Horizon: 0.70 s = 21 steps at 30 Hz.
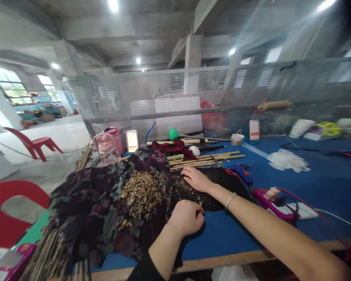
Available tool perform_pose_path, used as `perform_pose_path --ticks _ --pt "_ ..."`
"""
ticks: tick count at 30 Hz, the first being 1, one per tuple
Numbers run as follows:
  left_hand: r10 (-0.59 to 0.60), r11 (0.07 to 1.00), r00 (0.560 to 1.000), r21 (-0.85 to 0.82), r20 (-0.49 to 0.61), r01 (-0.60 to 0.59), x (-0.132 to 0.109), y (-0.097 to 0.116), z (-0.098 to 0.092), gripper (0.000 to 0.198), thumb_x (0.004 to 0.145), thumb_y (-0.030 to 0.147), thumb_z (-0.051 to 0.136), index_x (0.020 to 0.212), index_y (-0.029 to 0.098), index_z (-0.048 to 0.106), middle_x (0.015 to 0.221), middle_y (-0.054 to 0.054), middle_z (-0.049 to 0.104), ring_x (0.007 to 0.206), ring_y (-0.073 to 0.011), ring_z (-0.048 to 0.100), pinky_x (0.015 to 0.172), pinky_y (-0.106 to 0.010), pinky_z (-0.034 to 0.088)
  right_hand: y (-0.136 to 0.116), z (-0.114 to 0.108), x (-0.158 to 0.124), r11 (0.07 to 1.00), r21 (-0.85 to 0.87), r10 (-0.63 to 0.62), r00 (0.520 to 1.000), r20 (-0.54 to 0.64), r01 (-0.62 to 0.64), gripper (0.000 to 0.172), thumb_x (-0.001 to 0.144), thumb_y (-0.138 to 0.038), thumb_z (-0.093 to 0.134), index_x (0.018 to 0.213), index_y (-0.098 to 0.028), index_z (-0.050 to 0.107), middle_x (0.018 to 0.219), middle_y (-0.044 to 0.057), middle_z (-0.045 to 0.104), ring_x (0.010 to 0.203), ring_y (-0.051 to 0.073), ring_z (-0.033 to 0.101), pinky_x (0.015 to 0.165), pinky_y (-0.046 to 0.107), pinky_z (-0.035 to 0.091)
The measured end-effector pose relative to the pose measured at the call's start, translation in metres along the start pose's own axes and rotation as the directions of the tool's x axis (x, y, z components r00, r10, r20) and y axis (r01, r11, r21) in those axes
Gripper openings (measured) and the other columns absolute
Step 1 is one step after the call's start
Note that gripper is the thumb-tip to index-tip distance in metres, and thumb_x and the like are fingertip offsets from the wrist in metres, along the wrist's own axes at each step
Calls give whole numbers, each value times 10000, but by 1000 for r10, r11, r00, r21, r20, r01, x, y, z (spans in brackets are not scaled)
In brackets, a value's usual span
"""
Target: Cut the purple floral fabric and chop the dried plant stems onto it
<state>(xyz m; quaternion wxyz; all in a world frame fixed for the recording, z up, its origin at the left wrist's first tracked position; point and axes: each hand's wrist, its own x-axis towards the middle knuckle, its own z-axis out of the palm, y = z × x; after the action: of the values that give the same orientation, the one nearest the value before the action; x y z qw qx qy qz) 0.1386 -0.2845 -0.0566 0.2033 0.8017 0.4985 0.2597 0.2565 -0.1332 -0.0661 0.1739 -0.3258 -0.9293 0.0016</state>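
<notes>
My right hand (197, 180) lies on a black cloth (222, 191) scattered with small brown bits. Its fingers are stretched out, fairly flat, and a silver bangle circles that wrist. Nearer to me, my left hand (187, 217) is curled closed by the cloth's front edge; whatever its fingers hold, if anything, is hidden. Left of both hands, a heap of dry brown flakes (142, 194) rests on a dark flowered cloth (90, 207). Just beyond my right hand, several thin bamboo-like sticks (207, 160) lie side by side.
Right of the black cloth are a blue glue gun (241, 173), a magenta power strip (273, 205) with cables and crumpled white plastic (289, 160). A pink bag (107, 146) stands at the back left. Perforated metal (119, 97) borders the blue table (318, 183). Red chairs (38, 144) stand left.
</notes>
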Motion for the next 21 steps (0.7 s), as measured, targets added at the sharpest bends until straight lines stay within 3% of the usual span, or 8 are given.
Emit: perform_pose_path --ticks 2,5,9,13,17,21 --pt "-8 1000 1000 10 -6 8 0 0 -1 297 750 210 477 900 197 733 906 -33 732 854 -203 666 824 -291 495 -3 3 1 998 24 -55 998 24 54 192 844 -238 507 994 -175 609 1020 83 575 962 193 503 849 317 401" --pt "-14 1000 1000 25 -8 14 0 -1 -1 300 755 216 475 915 203 728 918 -31 731 862 -208 663 825 -300 499 -3 0 -9 995 34 -100 994 50 98 106 819 -221 519 825 -170 611 892 65 569 848 180 505 781 301 412" --pt "-9 999 1000 37 1 9 0 -3 1 294 755 222 478 912 210 726 914 -30 730 854 -206 661 824 -304 504 7 -14 -29 995 13 -99 992 72 99 159 821 -170 470 702 -165 576 801 59 540 778 172 485 744 297 404" --pt "-10 999 1000 34 -12 10 0 -3 3 291 756 215 475 901 211 726 902 -31 730 841 -206 661 826 -313 504 7 -19 -43 996 -72 44 999 -28 -46 217 869 -314 462 931 -151 592 965 99 556 911 210 503 823 325 400" --pt "-8 1000 1000 6 -24 8 1 -3 2 287 756 205 476 897 209 726 904 -29 730 857 -200 658 843 -302 495 -4 -7 -44 944 -196 268 963 -18 -266 544 815 -550 498 1195 -160 506 1079 135 535 967 271 514 766 343 417" --pt "-26 1000 1000 -14 -18 25 1 -2 1 289 773 208 469 911 214 723 926 -23 728 869 -192 657 849 -286 486 -3 -1 -36 947 -133 303 951 70 -292 408 877 -478 443 1145 -187 541 1064 125 544 935 251 543 718 305 402"
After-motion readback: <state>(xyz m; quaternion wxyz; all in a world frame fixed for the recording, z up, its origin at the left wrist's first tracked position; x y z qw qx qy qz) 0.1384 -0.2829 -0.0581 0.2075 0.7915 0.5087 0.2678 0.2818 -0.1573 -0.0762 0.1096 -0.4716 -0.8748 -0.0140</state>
